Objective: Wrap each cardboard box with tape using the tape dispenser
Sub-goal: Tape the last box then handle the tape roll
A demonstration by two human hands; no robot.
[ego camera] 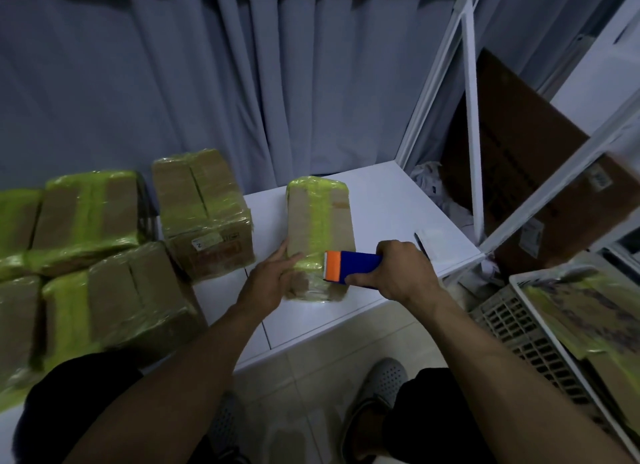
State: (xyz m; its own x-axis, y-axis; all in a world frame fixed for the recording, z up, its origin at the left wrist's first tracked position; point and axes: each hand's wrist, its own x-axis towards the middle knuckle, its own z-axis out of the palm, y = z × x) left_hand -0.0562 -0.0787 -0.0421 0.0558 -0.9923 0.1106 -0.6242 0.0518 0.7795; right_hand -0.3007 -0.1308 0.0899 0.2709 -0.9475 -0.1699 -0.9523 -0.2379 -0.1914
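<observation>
Looking across the white table [381, 200], I see the wrapped boxes [86, 217] piled at its left side, already banded in yellow-green tape and film. The cardboard box [308, 221] I am working on lies flat near the middle of the table, towards the near edge and apart from that pile. Its long axis runs away from me towards the curtain, and a strip of yellow-green tape runs down its middle along that same line.

I judge this box to be light and fairly stiff, though the flat faces would dent under a hard press. The film over it looks slick, so I expect a palm to slide. The safest hold is at the corners and edges, pressing down, not squeezing the sides.

The tape dispenser [349, 266] lies crosswise over the near end of the box. Its orange head points left onto the tape band and its blue handle points right. It looks like hard plastic, rigid and easy to steer by the handle.

My right hand [401, 273] has a full grip on that handle, fingers curled around it. My left hand [273, 280] takes no grip at all: its fingers lie straight on the near left corner of the box, pinning it.
</observation>
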